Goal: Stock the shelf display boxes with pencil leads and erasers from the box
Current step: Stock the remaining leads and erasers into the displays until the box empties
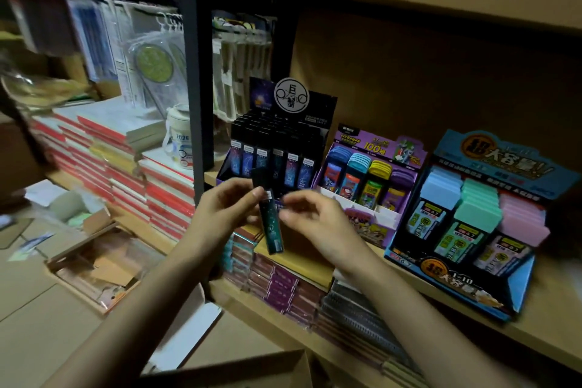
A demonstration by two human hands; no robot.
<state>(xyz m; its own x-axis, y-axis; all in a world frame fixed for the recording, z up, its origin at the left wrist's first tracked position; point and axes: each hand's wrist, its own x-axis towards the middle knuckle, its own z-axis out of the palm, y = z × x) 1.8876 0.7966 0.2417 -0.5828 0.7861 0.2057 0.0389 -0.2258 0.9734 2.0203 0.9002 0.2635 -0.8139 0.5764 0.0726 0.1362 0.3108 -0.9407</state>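
Pencil lead tube (271, 230), dark teal, is hanging upright just in front of the black display box (319, 118); your left hand (233, 198) is pinching its upper part between the fingers. Your right hand (315, 214) is hovering beside it, fingers loosely curled; whether they are touching it is unclear. The black box is holding rows of dark tubes, the purple display box (356, 138) coloured cases, the blue display box (521, 280) pastel ones, all sitting on the wooden shelf (551, 324).
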